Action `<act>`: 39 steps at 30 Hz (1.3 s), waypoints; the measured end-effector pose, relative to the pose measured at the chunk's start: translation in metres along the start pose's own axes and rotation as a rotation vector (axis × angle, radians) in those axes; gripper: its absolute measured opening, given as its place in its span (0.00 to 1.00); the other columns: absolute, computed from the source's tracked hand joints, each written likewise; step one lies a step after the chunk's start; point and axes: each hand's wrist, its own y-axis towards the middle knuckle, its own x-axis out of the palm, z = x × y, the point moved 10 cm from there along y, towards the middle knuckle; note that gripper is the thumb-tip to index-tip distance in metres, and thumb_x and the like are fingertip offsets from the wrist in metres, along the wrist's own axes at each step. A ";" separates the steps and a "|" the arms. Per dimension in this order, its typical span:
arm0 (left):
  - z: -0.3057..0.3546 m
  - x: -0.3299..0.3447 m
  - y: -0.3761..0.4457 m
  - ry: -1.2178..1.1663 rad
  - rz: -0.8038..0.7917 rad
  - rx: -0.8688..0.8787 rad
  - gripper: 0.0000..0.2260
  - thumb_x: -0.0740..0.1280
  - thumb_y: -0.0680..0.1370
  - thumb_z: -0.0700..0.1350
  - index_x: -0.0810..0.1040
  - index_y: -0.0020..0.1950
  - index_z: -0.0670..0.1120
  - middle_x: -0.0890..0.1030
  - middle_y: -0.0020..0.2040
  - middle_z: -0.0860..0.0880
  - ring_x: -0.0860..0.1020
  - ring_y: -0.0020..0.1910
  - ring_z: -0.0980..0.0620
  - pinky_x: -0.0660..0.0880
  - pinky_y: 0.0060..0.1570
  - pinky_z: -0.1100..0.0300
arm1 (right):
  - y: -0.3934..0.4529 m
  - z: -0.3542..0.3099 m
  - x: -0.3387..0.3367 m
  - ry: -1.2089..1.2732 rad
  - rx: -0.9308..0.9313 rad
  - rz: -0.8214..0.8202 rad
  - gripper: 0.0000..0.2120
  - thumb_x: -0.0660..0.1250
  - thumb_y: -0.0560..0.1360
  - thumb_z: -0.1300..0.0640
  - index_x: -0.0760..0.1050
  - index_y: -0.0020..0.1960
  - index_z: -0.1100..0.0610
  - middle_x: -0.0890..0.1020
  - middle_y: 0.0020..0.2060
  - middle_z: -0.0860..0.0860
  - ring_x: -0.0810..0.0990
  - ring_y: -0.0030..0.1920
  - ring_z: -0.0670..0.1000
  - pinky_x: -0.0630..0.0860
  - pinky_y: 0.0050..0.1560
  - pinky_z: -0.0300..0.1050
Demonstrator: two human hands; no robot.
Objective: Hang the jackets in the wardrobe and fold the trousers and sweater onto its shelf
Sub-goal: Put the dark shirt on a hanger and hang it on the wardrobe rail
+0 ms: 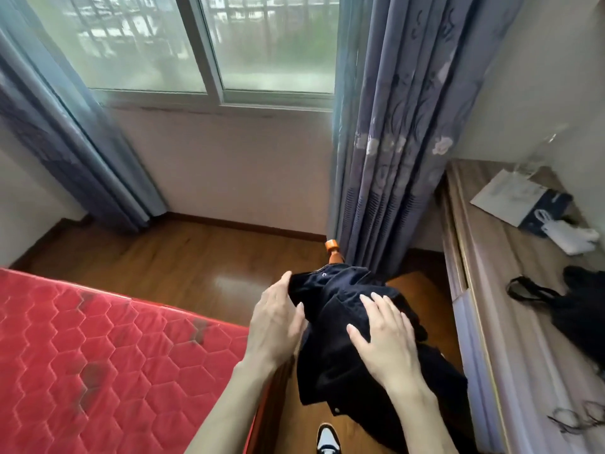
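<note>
Head view: a dark jacket (343, 326) hangs on an orange-necked hanger (333, 250), held up over the wooden floor (196, 257) between the red mattress (98, 355) and the tabletop (510, 306) on the right. The left hand (278, 326) cups the jacket's left shoulder, its grip curled around the edge of the cloth near the collar. The right hand (383, 339) lies flat on the front panel, fingers spread and pressing rather than pinching. The jacket's long axis runs from the hanger neck, farthest from the person, down toward the shoe (328, 439). Both hands sit on it; the left is nearer the hanger. What bears the hanger is hidden. No wardrobe is in view, so carrying it there likely comes next.
</note>
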 end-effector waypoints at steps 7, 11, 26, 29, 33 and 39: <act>-0.045 0.063 0.067 0.149 -0.138 -0.188 0.30 0.66 0.83 0.48 0.60 0.83 0.43 0.69 0.79 0.45 0.67 0.77 0.45 0.70 0.73 0.49 | 0.047 0.034 0.009 -0.023 0.016 -0.157 0.31 0.59 0.84 0.40 0.55 0.84 0.47 0.59 0.83 0.46 0.53 0.83 0.48 0.52 0.83 0.51; -0.071 0.107 0.079 0.125 -0.306 -0.362 0.26 0.66 0.83 0.50 0.65 0.79 0.45 0.70 0.76 0.45 0.70 0.73 0.42 0.71 0.70 0.47 | 0.065 0.042 -0.002 -0.001 0.008 -0.165 0.32 0.61 0.84 0.41 0.55 0.84 0.47 0.62 0.82 0.45 0.58 0.82 0.47 0.56 0.82 0.48; -0.018 0.051 0.088 -0.253 -0.245 -0.217 0.12 0.68 0.83 0.45 0.70 0.41 0.52 0.75 0.34 0.55 0.72 0.35 0.56 0.69 0.38 0.57 | 0.072 -0.021 0.030 0.068 -0.063 -0.269 0.26 0.67 0.79 0.39 0.69 0.71 0.50 0.77 0.62 0.49 0.76 0.65 0.52 0.74 0.65 0.51; 0.014 0.030 0.092 -0.369 -0.207 -0.165 0.10 0.67 0.83 0.45 0.72 0.42 0.49 0.75 0.33 0.57 0.71 0.34 0.58 0.68 0.36 0.61 | 0.063 -0.034 0.029 0.171 -0.017 -0.290 0.29 0.69 0.73 0.31 0.70 0.62 0.50 0.77 0.57 0.48 0.80 0.60 0.53 0.77 0.59 0.51; 0.053 -0.007 0.098 -0.589 -0.132 -0.117 0.09 0.68 0.83 0.43 0.74 0.44 0.44 0.74 0.34 0.57 0.71 0.35 0.57 0.69 0.35 0.62 | 0.045 -0.048 0.031 0.131 0.055 -0.296 0.41 0.63 0.68 0.21 0.69 0.68 0.50 0.79 0.63 0.50 0.80 0.65 0.57 0.75 0.60 0.53; 0.098 -0.053 0.086 -0.812 -0.033 -0.035 0.09 0.68 0.83 0.44 0.74 0.45 0.44 0.77 0.37 0.50 0.76 0.37 0.55 0.77 0.34 0.59 | 0.020 -0.052 0.013 0.102 0.120 -0.071 0.21 0.58 0.83 0.40 0.73 0.69 0.52 0.80 0.62 0.51 0.82 0.60 0.58 0.76 0.55 0.51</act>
